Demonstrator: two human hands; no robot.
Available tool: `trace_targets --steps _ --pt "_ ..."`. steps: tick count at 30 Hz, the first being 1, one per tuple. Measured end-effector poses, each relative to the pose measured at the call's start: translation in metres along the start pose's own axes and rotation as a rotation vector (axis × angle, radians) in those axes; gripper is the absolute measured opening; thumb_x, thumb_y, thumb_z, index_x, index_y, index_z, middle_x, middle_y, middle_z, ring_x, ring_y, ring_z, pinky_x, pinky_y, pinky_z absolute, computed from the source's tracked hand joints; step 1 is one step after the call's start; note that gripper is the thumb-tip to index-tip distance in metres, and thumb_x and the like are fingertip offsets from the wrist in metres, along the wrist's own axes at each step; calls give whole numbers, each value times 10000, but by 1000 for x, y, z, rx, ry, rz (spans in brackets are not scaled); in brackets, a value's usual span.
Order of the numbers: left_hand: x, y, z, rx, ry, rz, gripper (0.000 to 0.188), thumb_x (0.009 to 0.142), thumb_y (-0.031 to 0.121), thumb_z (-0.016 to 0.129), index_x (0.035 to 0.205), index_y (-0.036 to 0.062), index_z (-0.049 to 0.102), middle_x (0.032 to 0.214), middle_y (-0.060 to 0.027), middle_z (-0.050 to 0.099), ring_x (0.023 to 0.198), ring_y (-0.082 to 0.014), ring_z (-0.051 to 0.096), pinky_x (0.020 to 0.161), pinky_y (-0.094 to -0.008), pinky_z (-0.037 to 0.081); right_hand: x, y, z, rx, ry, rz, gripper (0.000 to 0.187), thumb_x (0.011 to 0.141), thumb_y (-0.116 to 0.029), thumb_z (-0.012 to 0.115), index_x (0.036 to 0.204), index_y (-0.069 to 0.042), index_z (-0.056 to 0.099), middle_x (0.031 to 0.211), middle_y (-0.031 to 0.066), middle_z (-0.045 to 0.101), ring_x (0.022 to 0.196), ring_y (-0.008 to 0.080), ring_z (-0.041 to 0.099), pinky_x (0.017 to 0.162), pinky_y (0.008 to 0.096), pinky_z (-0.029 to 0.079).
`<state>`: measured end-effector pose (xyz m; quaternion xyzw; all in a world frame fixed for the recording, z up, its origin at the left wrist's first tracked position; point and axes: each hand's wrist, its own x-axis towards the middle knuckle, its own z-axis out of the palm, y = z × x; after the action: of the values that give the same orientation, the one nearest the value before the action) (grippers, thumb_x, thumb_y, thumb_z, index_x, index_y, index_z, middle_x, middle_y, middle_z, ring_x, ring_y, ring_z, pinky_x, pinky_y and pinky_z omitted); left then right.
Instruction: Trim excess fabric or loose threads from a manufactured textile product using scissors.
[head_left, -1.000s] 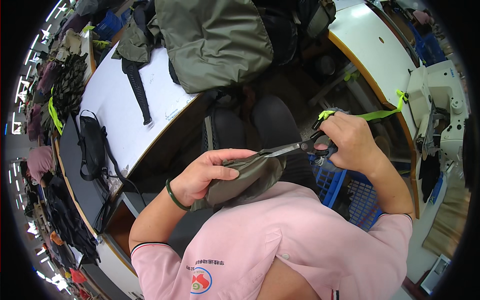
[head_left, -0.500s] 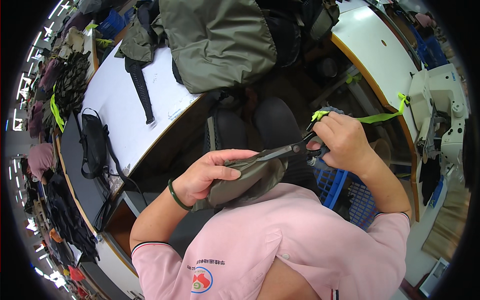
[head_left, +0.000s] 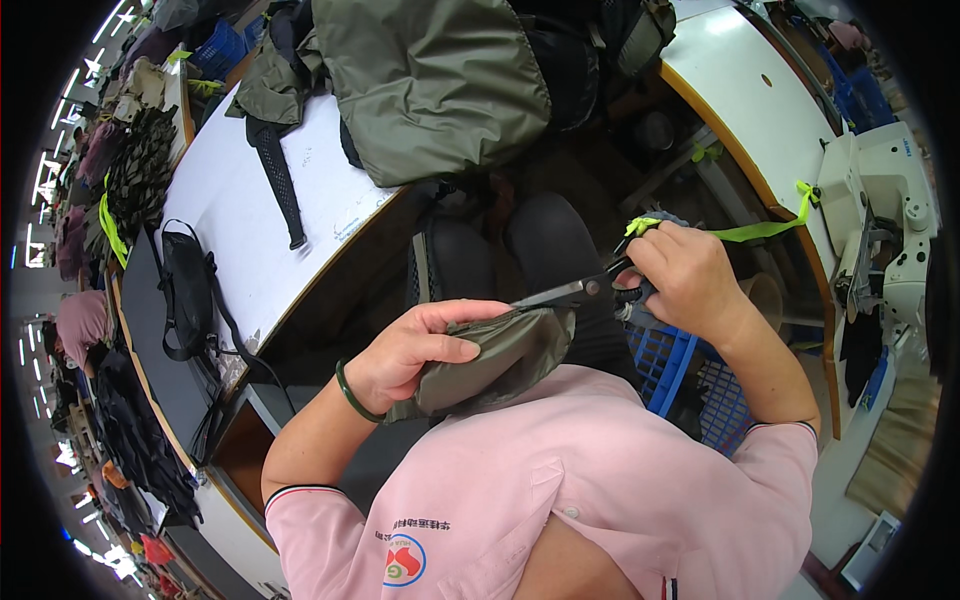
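My left hand (head_left: 425, 352) pinches the edge of an olive-green piece of fabric (head_left: 490, 365), thumb on top, and the cloth hangs toward my lap. In my right hand (head_left: 688, 272) is a pair of scissors (head_left: 565, 293), fingers wrapped round the dark handles. The blades point left and lie along the cloth's upper edge, close to my left fingertips. A bright yellow-green strip (head_left: 750, 233) is tied at the scissors' handle and runs to the right. Whether the blades are cutting into the cloth cannot be made out.
Ahead, a large olive-green bag (head_left: 440, 90) lies on the white table (head_left: 330, 190). A black pouch with straps (head_left: 187, 290) rests on the left side. To the right stand a white sewing machine (head_left: 905, 215) and another white tabletop (head_left: 735, 75). Blue baskets (head_left: 665, 375) sit below my right arm.
The scissors' blades have shifted slightly and more of the bright metal blade shows. My left hand and the fabric have hardly moved.
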<state>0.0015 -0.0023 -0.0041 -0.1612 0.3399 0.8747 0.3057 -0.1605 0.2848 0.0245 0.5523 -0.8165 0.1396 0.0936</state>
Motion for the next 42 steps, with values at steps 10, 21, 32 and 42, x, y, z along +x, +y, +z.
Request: trace_targets --steps 10,21,32,42 --pt "0 0 1 55 -18 13 492 847 -60 608 1336 -16 565 1299 -122 616 1144 -190 618 1016 -319 481 0 0 -6 321 -42 192 291 676 -145 816 819 -30 590 754 88 643 695 287 642 582 373 490" --pt "-3 -11 22 1665 114 911 531 684 -13 680 1172 192 729 688 -38 422 541 -183 458 467 -294 401 4 -17 -1 955 -256 415 336 778 -52 798 1016 9 569 858 87 611 779 168 611 718 298 500" --pt "10 -13 24 1587 84 916 420 732 32 716 1142 119 682 692 -49 465 587 -211 520 533 -328 444 4 -43 20 882 -113 49 327 739 -7 771 999 3 571 850 120 616 813 312 625 705 347 504" --pt "17 1 -4 924 60 332 208 826 83 776 880 15 587 803 9 590 741 -67 519 689 -242 457 14 -35 19 1300 -390 610 211 799 3 736 920 -18 565 798 21 616 736 67 578 696 231 485"
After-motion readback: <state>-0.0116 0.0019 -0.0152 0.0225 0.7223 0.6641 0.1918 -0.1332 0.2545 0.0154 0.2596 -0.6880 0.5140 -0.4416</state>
